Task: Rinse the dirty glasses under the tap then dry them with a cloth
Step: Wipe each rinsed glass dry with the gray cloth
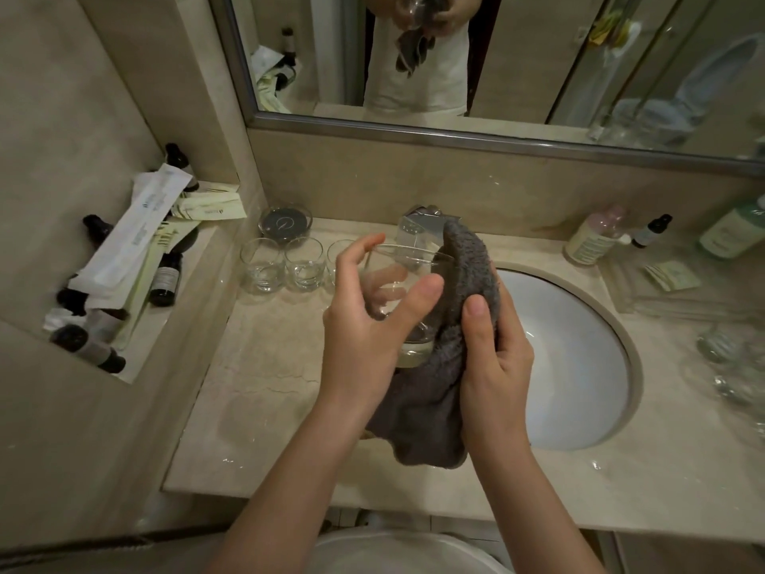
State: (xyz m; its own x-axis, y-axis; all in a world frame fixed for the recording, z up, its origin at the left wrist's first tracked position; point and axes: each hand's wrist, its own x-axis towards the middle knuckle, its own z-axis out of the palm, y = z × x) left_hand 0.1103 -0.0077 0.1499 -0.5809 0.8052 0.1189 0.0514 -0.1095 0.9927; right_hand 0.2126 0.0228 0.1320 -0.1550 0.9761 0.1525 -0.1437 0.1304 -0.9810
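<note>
Here, seen from the head camera, the left hand (372, 325) grips a clear glass (407, 292) above the counter (265, 366), just left of the sink (579, 366). Its thumb lies across the near wall of the glass and its fingers curl round the far side, showing through the glass. The glass is tilted, with its mouth toward the tap (422, 227). The right hand (492, 362) clutches a grey cloth (451, 325), thumb pressed on top, fingers wrapped under it. The cloth touches the right side of the glass, rises over its rim and hangs down below both hands.

Along the back edge of the counter, left of the tap, three more glasses stand upright in a row: first glass (262, 265), second glass (304, 263), and third glass (341, 254), partly hidden behind the left hand. A round dish (285, 225) sits behind them, toward the back left corner. At the right edge more glassware (737, 366) is blurred. Bottles (596, 236) stand at the back right, and folded towels (679, 292) lie beside them. A wall niche (165, 325) on the left holds dark vials (165, 279) and paper packets (136, 225). The mirror (538, 76) above reflects the hands and cloth.
</note>
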